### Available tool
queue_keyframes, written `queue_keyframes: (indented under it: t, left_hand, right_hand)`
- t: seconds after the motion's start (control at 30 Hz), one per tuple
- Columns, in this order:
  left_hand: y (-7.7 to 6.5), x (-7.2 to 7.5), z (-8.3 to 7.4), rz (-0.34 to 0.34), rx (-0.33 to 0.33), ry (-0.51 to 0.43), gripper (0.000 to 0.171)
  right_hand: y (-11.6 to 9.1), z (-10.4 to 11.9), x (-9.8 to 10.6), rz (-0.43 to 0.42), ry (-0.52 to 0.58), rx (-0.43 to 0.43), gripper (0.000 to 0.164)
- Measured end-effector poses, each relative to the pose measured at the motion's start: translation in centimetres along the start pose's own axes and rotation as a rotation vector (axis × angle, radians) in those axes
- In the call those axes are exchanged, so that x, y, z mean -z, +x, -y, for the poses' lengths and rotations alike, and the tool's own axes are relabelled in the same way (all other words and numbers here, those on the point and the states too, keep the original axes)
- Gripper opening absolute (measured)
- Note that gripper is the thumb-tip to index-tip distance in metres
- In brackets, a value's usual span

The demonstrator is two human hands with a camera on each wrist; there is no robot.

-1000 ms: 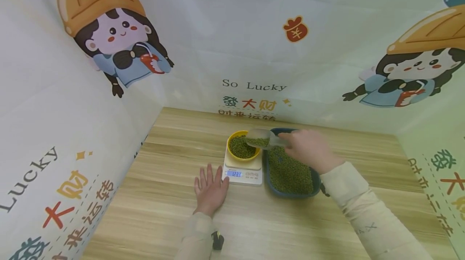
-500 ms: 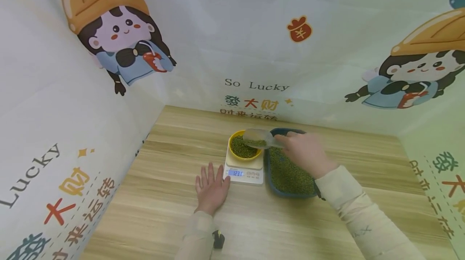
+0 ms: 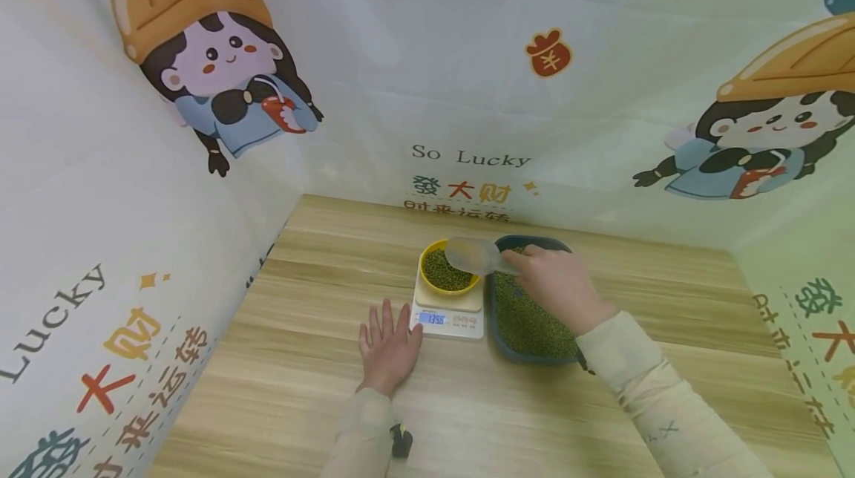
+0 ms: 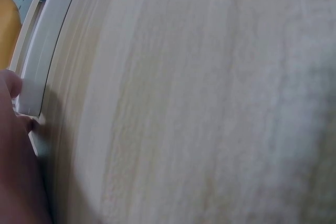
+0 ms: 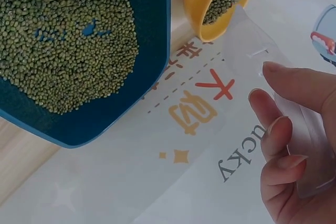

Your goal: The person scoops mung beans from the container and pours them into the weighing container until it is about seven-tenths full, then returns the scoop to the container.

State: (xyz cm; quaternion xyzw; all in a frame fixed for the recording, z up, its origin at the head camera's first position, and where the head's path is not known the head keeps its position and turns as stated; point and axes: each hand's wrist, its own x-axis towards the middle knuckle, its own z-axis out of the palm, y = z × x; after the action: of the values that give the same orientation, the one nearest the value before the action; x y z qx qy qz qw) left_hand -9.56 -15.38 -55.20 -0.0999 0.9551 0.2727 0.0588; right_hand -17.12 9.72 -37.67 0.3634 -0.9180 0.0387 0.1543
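A scoop (image 3: 470,255) is being held over the yellow bowl (image 5: 199,1) by the right hand (image 3: 556,281). Near left of the scale (image 3: 449,329), a wide grip is being presented by the left hand (image 3: 390,352).

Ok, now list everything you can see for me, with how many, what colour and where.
Table: one, pale wood-grain, under everything
Backdrop: white cloth, printed lettering, behind and beside the table
Cartoon figures: two, orange-hatted, printed left and right
Pouch print: one, red, back cloth
Scale: one, white, on the table
Bowl: one, yellow, on the scale
Tub: one, blue, right of the scale
Beans: too many to count, green, in bowl and tub
Scoop: one, clear, over the bowl
Sleeves: two, cream, reaching in from the bottom
Left grip: one, bare, fingers spread beside the scale
Right grip: one, bare, holding the scoop
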Motion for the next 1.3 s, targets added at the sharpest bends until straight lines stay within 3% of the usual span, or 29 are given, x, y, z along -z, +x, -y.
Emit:
queue_keyframes:
  t: [0.5,0.73,0.93,1.03,1.17,1.3]
  left_hand:
    - [-0.1,0.1,-0.1,-0.004,0.002,-0.017,0.059]
    - [0.0,0.0,-0.1,-0.004,-0.001,-0.023,0.059]
    - [0.0,0.0,-0.1,-0.008,-0.006,-0.026,0.059]
    - [0.1,-0.2,0.0,-0.003,-0.009,-0.02,0.059]
    - [0.1,-0.2,0.0,-0.004,-0.006,-0.018,0.059]
    - [0.0,-0.1,-0.1,-0.002,-0.004,-0.022,0.059]
  right_hand:
    - [-0.4,-0.4,-0.5,-0.054,0.019,0.013,0.039]
    - [-1.2,-0.7,0.3,0.007,0.095,-0.045,0.035]
    - [-3.3,-1.4,1.5,0.078,0.157,-0.161,0.041]
    - [-4.8,-2.0,1.8,0.067,0.162,-0.158,0.046]
    - [-6.8,-2.6,2.2,0.058,0.185,-0.124,0.042]
    - [-8.4,-3.2,2.7,0.142,0.225,-0.166,0.036]
